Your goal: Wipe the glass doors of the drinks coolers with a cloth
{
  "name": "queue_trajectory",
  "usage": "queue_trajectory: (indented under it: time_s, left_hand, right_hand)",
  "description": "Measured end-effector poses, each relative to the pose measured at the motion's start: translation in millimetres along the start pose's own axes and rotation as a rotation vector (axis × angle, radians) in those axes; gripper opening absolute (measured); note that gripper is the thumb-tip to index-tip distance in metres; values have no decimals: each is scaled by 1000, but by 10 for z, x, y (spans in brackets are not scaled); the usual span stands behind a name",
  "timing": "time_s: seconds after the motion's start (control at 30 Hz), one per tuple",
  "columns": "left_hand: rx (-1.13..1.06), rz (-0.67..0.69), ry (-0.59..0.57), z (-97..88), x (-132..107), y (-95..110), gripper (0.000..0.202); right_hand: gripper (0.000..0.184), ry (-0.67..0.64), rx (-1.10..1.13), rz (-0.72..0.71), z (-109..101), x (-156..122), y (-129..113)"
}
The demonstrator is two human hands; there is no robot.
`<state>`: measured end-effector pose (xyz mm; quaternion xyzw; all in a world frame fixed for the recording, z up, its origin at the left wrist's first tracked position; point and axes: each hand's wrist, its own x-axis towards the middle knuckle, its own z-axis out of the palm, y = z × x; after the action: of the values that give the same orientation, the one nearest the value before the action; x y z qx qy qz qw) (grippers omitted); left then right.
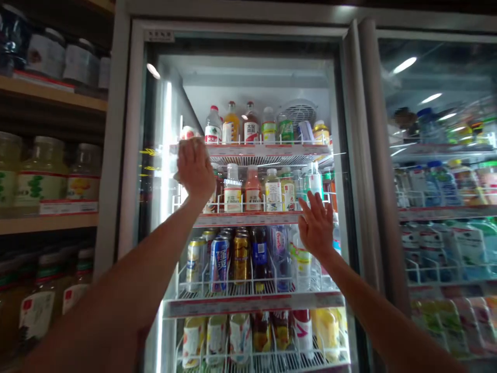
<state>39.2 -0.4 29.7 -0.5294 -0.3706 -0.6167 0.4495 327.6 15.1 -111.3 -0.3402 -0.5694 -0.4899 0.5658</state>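
Note:
I stand at a glass-door drinks fridge (126, 155). My left hand (196, 168) is raised to the upper left of the glass and presses a white cloth (177, 173), which shows only at the hand's edge. My right hand (316, 225) lies lower and to the right, fingers spread flat against the glass, holding nothing. Behind the glass, bottles (233, 124) line the top shelf and cans (219, 261) stand on the third shelf.
A second glass-door fridge (438, 207) with bottles stands on the right. Wooden shelves (50, 220) with large jars and bottles fill the left side. The door post (368, 155) between the fridges is just right of my right hand.

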Motion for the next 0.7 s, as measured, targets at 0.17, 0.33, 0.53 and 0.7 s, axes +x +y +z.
queue_trajectory:
  time_s: [0.17,0.33,0.53,0.7]
  left_hand:
    - [-67,487,-279,199,-254,570,40]
    - [-7,171,-80,-78,129,-123,66]
    - [14,-15,-12,47,446,98,76]
    - [-49,392,-205,545,169,1210,44]
  right_hand:
    - [46,1,-3,-10,5,-9,19]
    - [43,9,5,-12,1,-5,11]
    - [45,23,20,-4,21,1,-11]
    - [47,19,52,-23,10,-18,24]
